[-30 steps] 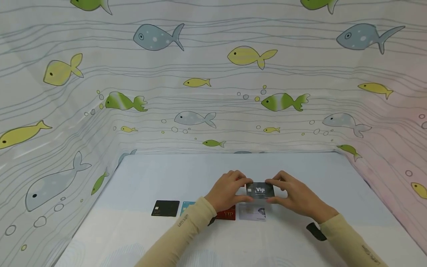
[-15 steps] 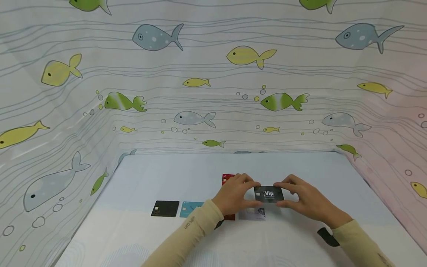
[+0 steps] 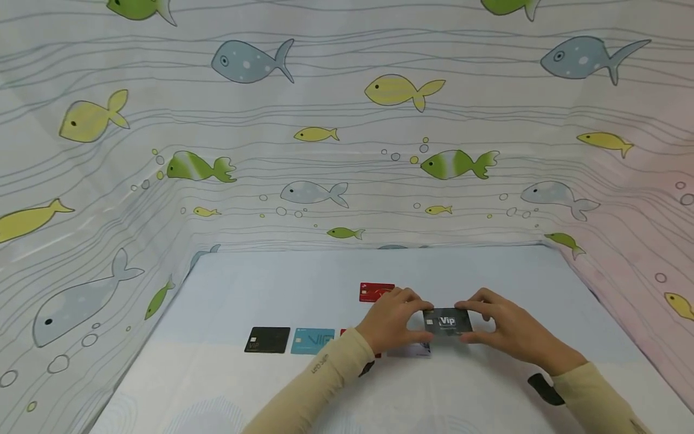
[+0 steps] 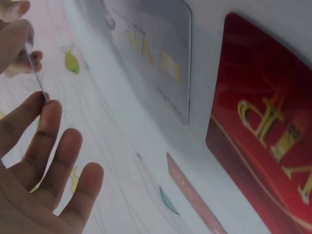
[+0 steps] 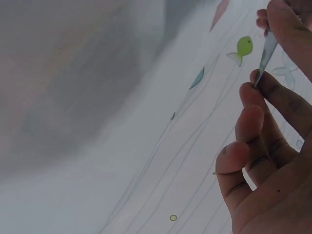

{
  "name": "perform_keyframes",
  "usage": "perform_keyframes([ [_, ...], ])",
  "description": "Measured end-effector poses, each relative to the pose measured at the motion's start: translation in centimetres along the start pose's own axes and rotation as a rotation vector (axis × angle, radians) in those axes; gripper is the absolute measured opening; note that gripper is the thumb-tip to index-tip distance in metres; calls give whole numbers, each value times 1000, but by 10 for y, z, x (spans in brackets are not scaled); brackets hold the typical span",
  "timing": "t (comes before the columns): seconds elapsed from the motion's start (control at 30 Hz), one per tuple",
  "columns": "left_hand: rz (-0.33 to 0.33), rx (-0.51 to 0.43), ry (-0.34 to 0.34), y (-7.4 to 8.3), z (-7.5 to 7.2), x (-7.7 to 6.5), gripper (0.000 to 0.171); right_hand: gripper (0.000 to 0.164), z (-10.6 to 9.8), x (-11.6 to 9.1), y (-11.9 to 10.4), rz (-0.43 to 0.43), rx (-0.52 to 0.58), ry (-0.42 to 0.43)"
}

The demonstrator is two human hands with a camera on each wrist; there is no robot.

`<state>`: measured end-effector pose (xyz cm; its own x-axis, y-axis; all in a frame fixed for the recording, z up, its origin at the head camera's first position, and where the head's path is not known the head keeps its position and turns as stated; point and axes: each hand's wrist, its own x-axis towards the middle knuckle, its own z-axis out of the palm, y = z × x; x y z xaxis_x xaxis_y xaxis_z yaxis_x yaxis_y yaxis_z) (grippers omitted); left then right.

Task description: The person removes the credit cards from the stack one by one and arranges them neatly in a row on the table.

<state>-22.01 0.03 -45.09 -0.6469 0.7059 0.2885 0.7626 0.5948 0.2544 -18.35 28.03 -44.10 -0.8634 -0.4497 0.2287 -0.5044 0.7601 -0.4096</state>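
Observation:
Both hands hold a dark grey card marked "Vip" [image 3: 447,322] by its two short ends, raised over the table at right of centre. My left hand [image 3: 391,322] pinches the left end between thumb and fingertips; my right hand [image 3: 506,330] does likewise on the right. Each wrist view shows the card [image 4: 35,73] nearly edge-on, the other fingers spread away from it. Under the left hand lie a silver card [image 4: 151,53] and a dark red card [image 4: 263,126], both partly covered in the head view.
A black card [image 3: 267,340] and a blue card [image 3: 312,341] continue the front row to the left. Farther back, a bright red card [image 3: 373,292] lies partly behind the left hand. A fish-patterned curtain [image 3: 347,163] encloses the pale tabletop [image 3: 282,277].
Both hands have carried the grey card to the right and slightly nearer, away from over the silver card. The back red card and blue card now show more.

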Motion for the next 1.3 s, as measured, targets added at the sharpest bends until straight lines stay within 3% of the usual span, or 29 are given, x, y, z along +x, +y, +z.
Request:
perform_keyframes([
  [0.33, 1, 77, -48, 14, 9, 3, 51, 62, -4, -7, 3, 72, 13, -124],
  [0.57, -35, 96, -105, 20, 16, 5, 50, 57, -1, -10, 6, 95, 31, -173],
  [0.83, -50, 111, -162, 22, 24, 8, 49, 55, 3, -10, 6, 124, -8, -195],
  [1.3, -71, 142, -199, 24, 28, 13, 48, 56, 12, -11, 10, 123, -49, -194],
])
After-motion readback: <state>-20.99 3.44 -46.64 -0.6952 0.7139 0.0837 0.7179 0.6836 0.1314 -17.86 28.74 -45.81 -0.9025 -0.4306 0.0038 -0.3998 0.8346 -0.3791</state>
